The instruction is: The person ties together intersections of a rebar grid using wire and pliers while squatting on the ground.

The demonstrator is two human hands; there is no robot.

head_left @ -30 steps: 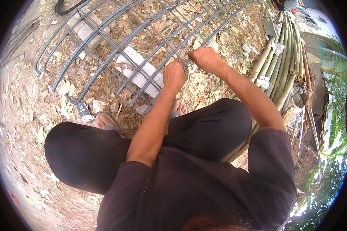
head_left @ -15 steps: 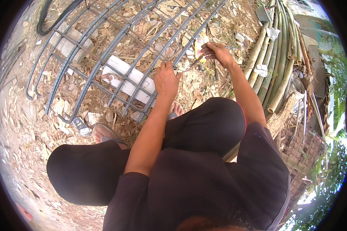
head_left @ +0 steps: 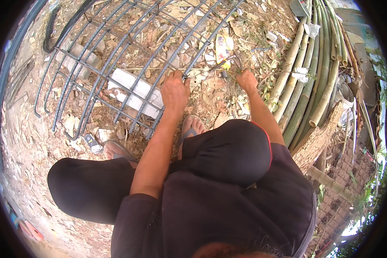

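A cage of ridged steel reinforcing bars [head_left: 129,56], crossed by thinner bars, lies across the upper left. My left hand [head_left: 175,92] is closed at its right-hand edge, fingers curled over a bar near a crossing. Further right, my right hand [head_left: 247,81] makes a fist beside a dark, curved metal tool [head_left: 219,64], one end of which reaches the fingers. The tool's kind is not clear from here. Under the cage sit a white block [head_left: 135,92] and a grey block [head_left: 78,59].
Long bamboo poles [head_left: 305,86] are stacked on the right, next to a rough log [head_left: 320,137]. Dry leaves and litter cover the ground, with a yellow wrapper [head_left: 222,45] beyond the tool. My sandalled feet [head_left: 192,127] stand close to the cage. Black bars [head_left: 6,86] run along the far left.
My right hand has moved down, away from the cage edge, and has closed more. The dark tool shows more fully. My left hand stays at the bars, while the view has shifted slightly.
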